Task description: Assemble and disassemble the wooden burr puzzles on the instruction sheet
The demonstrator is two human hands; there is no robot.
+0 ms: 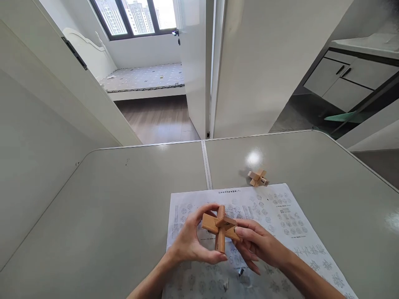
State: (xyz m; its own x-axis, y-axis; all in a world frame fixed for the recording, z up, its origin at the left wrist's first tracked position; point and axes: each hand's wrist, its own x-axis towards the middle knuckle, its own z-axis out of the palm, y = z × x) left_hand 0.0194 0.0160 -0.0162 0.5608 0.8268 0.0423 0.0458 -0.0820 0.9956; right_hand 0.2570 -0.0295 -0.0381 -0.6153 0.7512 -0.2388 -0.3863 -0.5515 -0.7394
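Note:
A wooden burr puzzle (pixel 220 228) of crossing bars is held between both hands, above the printed sheet (pixel 199 282). My left hand (pixel 195 236) spans its upright bar, fingers at the top end and thumb at the bottom end. From the right, my right hand (pixel 255 241) pinches the end of another bar between thumb and fingers. The sheet carries rows of small line diagrams and lies on the table under my hands. A second, paler wooden puzzle (pixel 258 178) with printed digits rests at the sheet's far edge.
The grey table (pixel 118 216) has a pale seam (pixel 206 166) across its middle. Small dark and shiny bits (pixel 241 272) lie on the sheet near me. Past the table stand an open door (pixel 196 62), a bed (pixel 146 79) and a cabinet (pixel 346 74).

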